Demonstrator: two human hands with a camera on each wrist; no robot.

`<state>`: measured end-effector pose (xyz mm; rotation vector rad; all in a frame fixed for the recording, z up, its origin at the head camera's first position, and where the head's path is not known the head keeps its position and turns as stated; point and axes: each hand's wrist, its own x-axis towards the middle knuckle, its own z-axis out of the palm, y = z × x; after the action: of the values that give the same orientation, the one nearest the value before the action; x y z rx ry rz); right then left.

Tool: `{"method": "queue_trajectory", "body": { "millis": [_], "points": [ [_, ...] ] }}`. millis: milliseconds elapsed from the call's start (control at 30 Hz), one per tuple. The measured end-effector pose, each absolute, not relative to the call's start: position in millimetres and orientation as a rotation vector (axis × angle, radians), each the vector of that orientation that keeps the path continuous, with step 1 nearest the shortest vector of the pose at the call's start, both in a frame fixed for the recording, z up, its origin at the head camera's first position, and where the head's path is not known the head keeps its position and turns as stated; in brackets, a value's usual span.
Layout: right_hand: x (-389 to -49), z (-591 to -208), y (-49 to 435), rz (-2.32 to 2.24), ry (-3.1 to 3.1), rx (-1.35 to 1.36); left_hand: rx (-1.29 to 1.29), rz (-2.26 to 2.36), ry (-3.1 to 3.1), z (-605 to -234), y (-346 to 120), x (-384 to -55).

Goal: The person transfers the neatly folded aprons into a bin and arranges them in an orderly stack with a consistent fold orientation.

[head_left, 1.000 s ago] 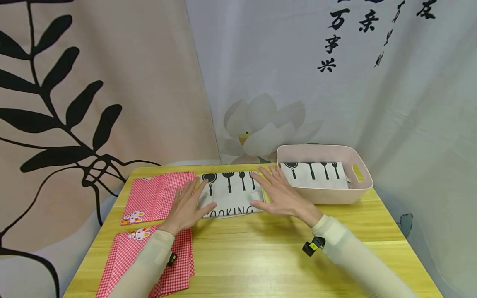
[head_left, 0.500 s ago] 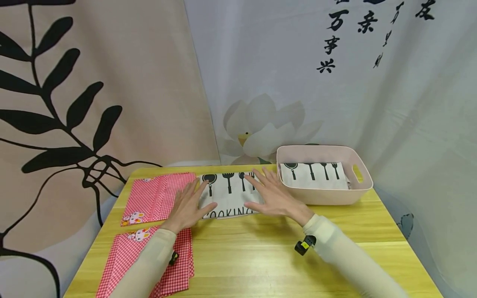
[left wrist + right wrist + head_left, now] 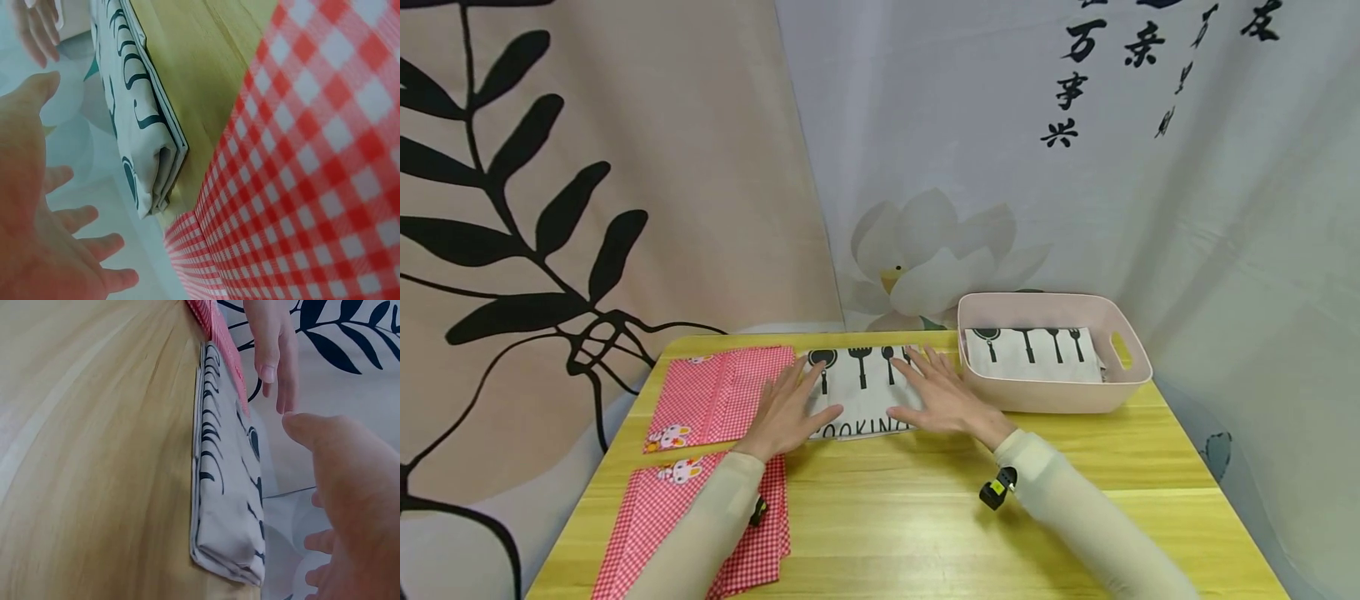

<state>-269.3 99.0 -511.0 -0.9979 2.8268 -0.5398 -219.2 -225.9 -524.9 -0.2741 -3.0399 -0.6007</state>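
Behind the yellow wood-grained table (image 3: 887, 525) hang a cream fabric backdrop (image 3: 700, 183) printed with black leaves and a pale grey one (image 3: 925, 108) with black characters. In the head view, a folded white cloth printed with black utensils and lettering (image 3: 859, 392) lies near the table's far edge, partly covered by the left hand (image 3: 781, 417) at its left end and the right hand (image 3: 946, 402) at its right end. The fingers of both are spread wide, thumbs turned toward each other. Beside the left arm lie an upper red-and-white checked cloth (image 3: 707, 404) and a lower red-and-white checked cloth (image 3: 643, 512); to the right, a pale pink plastic basket (image 3: 1045, 398) holds another white utensil-printed cloth (image 3: 1033, 365). Compared with a second ago, the right hand is further left and the left hand slightly further right, so the thumbs are closer together; the folded white cloth lies in the same place.

In the left wrist view, the left fingers are parted, with a gap between them and the cloth's layered end.

In the right wrist view, the right thumb points toward the left hand, and the hand is above the cloth, apart from it; the other fingers are partly hidden.
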Motion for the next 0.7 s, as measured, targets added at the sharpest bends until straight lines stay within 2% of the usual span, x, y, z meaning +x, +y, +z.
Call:
{"method": "queue_trajectory", "body": {
  "millis": [700],
  "points": [
    [-280,-532,91,-0.556,2.781,-0.852,-0.228,-0.694,-3.086,-536,-228,-228]
  ]
}}
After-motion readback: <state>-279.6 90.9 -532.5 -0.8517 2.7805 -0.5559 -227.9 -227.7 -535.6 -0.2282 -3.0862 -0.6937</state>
